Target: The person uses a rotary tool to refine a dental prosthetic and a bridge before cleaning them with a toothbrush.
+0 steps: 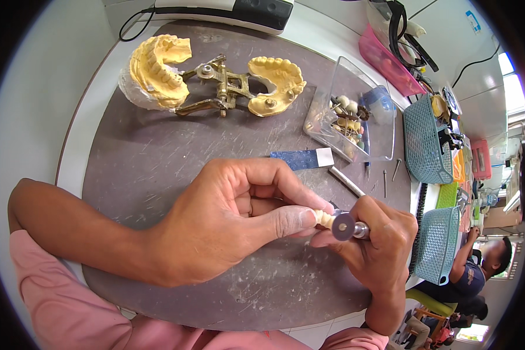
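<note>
My left hand [216,227] pinches a small cream-coloured dental bridge [322,218] between thumb and fingers, above the middle of the bench. In my right hand [382,239] is a rotary handpiece [361,231], its silver tip showing and its body mostly hidden by the fingers. A dark round disc [343,226] on that tip sits right against or just beside the bridge; contact cannot be made out. Farther back lies a brass articulator [221,87], opened out, with a yellow tooth cast [157,73] at its left and another yellow cast [277,84] at its right.
A blue strip [297,159] with a white end and a silver rod [347,182] lie beyond my hands. Behind them stands a clear plastic box [385,134] of small burs and polishing tips. Blue baskets [429,140] line the right side. A seated person [472,271] is farther right.
</note>
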A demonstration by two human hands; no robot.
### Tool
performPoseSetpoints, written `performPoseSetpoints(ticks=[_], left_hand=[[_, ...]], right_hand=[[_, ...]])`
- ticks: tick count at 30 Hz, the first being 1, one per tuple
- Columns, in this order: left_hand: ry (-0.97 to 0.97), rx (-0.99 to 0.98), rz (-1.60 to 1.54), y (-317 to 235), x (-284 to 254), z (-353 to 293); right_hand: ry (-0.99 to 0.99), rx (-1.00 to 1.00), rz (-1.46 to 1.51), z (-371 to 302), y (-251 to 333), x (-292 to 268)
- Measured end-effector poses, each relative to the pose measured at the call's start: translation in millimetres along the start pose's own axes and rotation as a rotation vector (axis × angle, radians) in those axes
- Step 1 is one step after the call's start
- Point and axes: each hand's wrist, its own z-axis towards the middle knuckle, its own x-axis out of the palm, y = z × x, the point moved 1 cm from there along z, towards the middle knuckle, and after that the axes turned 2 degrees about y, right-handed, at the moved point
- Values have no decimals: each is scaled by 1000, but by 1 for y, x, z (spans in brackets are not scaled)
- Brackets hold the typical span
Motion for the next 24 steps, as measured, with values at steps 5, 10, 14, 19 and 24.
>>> performPoseSetpoints(ticks=[5,10,14,19,24], left_hand=[[-6,31,-15,2,-1,2],[-18,-66,-44,-1,0,0],[-10,-121,-17,-2,2,2],[19,-82,47,4,-4,3],[30,-124,70,-4,-1,3]], right_hand=[[-50,27,33,-2,-4,-5],[-50,19,85,-2,-3,-7],[-190,56,225,3,11,-10],[-66,-69,308,7,15,-7],[-49,-38,323,5,13,-11]])
